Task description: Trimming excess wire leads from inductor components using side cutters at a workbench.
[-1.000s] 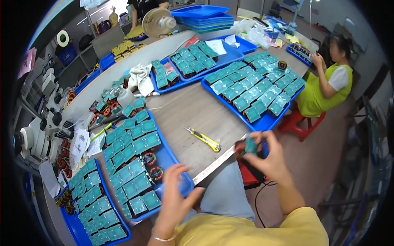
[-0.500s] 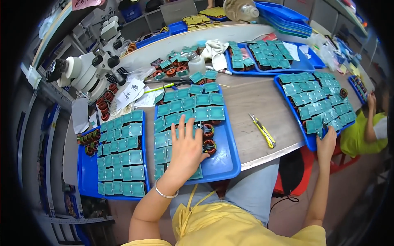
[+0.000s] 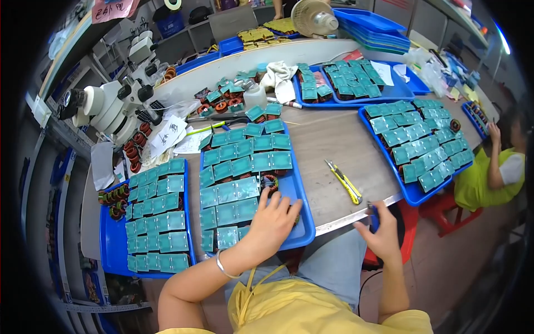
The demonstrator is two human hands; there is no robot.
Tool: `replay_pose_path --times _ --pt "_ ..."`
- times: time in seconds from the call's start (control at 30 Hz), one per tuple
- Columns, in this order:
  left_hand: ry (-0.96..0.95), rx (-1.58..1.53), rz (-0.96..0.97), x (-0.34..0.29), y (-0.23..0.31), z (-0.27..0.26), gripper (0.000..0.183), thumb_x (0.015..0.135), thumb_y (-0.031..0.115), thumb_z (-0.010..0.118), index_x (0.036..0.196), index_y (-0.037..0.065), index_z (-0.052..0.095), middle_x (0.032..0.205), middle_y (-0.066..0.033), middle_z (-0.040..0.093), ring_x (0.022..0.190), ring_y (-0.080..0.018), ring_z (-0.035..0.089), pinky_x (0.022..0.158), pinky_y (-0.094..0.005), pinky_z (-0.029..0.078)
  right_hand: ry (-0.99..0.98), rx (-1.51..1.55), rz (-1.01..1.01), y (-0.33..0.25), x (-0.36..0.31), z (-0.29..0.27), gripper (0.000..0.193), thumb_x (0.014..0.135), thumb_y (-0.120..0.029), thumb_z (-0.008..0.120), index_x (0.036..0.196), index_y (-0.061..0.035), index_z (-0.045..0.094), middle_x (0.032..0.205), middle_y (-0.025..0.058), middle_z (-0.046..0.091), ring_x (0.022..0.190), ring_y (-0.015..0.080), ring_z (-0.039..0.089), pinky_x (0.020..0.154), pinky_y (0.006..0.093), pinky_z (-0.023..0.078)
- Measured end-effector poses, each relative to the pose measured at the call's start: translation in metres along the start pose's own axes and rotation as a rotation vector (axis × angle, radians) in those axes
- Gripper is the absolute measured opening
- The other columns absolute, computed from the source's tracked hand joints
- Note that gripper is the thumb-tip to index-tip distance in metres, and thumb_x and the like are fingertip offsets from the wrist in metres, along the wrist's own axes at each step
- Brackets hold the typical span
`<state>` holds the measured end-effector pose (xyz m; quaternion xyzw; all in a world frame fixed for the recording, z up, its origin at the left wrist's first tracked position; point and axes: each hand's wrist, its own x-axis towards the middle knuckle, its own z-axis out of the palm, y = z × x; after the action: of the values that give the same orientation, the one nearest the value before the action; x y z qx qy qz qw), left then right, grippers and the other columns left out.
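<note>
Blue tray (image 3: 305, 231) before me, green boards (image 3: 239, 189) in rows. Left hand (image 3: 272, 220) flat on lower boards, fingers spread, gripping nothing. Right hand (image 3: 384, 236) at surface (image 3: 328, 145) edge, fingers clamped on small blue part (image 3: 374, 221). Picking step; next needs pinch on one board.

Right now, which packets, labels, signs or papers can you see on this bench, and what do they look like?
Teal packets: flat squares in rows on blue tray under left hand.
Pink sign: top left, handwritten.
White paper sheets: by the white microscope, handwritten.
White slip: on far blue tray.
</note>
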<state>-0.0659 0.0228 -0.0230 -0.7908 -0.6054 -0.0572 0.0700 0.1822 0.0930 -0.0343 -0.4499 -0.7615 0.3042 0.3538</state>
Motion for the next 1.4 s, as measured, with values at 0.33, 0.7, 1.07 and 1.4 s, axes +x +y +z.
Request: replay_pose_path --times 0.33,0.7,1.07,1.4 --pt "0.127 -2.159 -0.511 -0.014 0.005 -0.031 0.044 0.093 0.042 0.043 0.117 0.005 0.047 0.104 -0.0117 0.058 0.09 -0.0194 0.056 0.077 -0.0302 0.047 -0.125 0.434 0.015 -0.043 0.003 0.025 0.03 0.067 0.0 0.068 0.088 -0.0033 0.047 0.082 0.0051 0.051 0.072 0.0102 0.048 0.069 0.0232 0.041" --pt "0.064 -2.798 -0.508 -0.026 0.044 -0.033 0.063 0.093 0.052 0.03 0.125 -0.001 0.04 0.118 -0.0188 0.052 0.109 -0.0282 0.053 0.095 -0.0394 0.043 -0.14 0.458 -0.329 -0.089 0.006 0.048 0.052 0.059 -0.008 0.08 0.098 -0.0036 0.045 0.106 0.0131 0.057 0.093 0.0224 0.054 0.082 0.0327 0.044" --pt "0.11 -2.515 -0.386 -0.045 0.046 -0.03 0.052 0.095 0.039 0.04 0.129 0.001 0.033 0.116 -0.0138 0.051 0.104 -0.0228 0.053 0.091 -0.0387 0.044 -0.204 0.753 -0.001 -0.092 0.003 0.044 0.045 0.065 -0.014 0.079 0.091 -0.0044 0.043 0.087 0.0074 0.055 0.081 0.0116 0.05 0.074 0.0259 0.042" --pt "0.327 -2.185 -0.48 -0.049 0.045 -0.034 0.039 0.083 0.01 0.061 0.115 0.001 0.039 0.107 -0.0065 0.053 0.095 -0.0131 0.054 0.081 -0.0261 0.046 -0.193 0.621 -0.104 -0.093 0.004 0.039 0.048 0.063 -0.013 0.081 0.091 -0.0049 0.042 0.087 0.0076 0.056 0.081 0.0119 0.05 0.075 0.0264 0.042"
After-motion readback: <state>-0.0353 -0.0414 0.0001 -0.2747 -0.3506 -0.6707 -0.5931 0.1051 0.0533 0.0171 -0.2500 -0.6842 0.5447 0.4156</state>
